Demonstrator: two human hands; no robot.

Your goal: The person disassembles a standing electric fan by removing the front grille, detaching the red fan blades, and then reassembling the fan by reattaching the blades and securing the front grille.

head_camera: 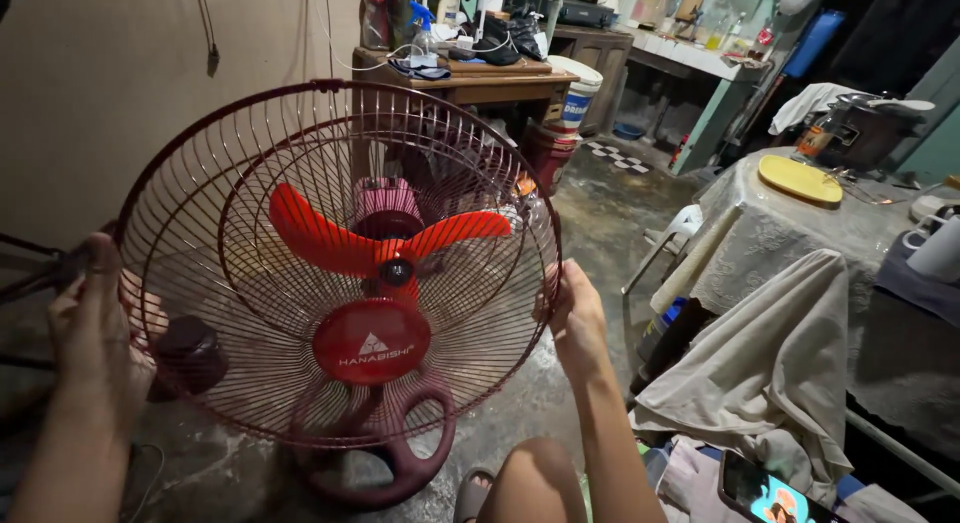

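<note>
A dark red wire fan guard (pixel 250 163) stands upright in front of me, with a round red centre badge (pixel 371 340). Behind the grille sit bright red fan blades (pixel 330 243) and a round dark red base (pixel 400 463) on the floor. My left hand (pixel 95 323) grips the guard's left rim. My right hand (pixel 575 318) holds the right rim, fingers curled on the wire. My knee (pixel 540 478) shows at the bottom.
A wooden table (pixel 470 83) cluttered with bottles and shoes stands behind the fan. To the right is a cloth-covered table (pixel 790 233) with a yellow board (pixel 800 178), draped fabric (pixel 770 373), and a phone (pixel 765 493). The concrete floor is wet-looking.
</note>
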